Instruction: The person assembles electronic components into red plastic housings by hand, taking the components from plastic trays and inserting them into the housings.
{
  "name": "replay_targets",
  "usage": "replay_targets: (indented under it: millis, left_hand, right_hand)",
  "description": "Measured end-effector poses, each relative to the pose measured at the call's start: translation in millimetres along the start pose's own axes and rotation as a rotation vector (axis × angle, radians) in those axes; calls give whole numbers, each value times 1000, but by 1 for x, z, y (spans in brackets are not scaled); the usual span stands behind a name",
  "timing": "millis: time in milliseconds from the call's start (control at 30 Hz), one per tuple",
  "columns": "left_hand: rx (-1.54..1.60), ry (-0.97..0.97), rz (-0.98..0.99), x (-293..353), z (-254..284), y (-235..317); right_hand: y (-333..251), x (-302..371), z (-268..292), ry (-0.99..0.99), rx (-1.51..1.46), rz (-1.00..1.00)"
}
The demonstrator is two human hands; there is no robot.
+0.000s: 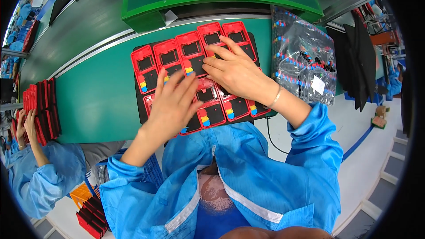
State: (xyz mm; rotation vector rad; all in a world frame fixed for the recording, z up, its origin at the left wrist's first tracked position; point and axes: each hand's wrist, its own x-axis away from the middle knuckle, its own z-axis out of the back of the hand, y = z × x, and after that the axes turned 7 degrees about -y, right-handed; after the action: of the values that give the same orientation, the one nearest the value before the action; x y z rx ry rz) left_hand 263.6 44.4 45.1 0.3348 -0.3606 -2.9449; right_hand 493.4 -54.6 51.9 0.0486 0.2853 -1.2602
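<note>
Two rows of red plastic housings (191, 44) with black insides lie on a black board (140, 102) in front of me. Each visible one has a rectangular window at its far end, and many carry small yellow, red and blue pieces (204, 117) along one side. My left hand (172, 102) is over the left part of the near row, fingers spread and a little blurred, with nothing seen in it. Resting on the middle of the rows is my right hand (234, 71), its fingers stretched out over the housings. What lies under its fingertips is hidden.
A clear plastic bag (305, 57) with red and blue small parts lies right of the board. Behind stands a green shelf (221, 0). At far left, a co-worker's hands (27, 126) touch stacked red housings (42, 106). Black sheets (359, 62) hang at right.
</note>
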Motion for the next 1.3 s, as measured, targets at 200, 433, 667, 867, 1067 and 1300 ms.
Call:
replay_targets:
  millis: [200,433,667,867,1067,1300]
  left_hand:
    - [-214,-86,43,-16,-13,-26]
    - [-144,-57,39,-18,-14,-31]
    - [104,34,165,24,19,-62]
    - [-123,-111,142,34,10,-51]
    - [-179,-158,116,34,13,-45]
    - [-143,-121,131,56,11,-41]
  right_hand:
    - [3,-14,2,-74,34,36]
    - [9,-29,1,-95,126,109]
    - [10,-33,-3,-91,118,93]
    - [-14,-56,-17,-71,39,235]
    - [-17,-54,-12,-155,47,242]
    - [-40,-35,-4,-66,-174,298]
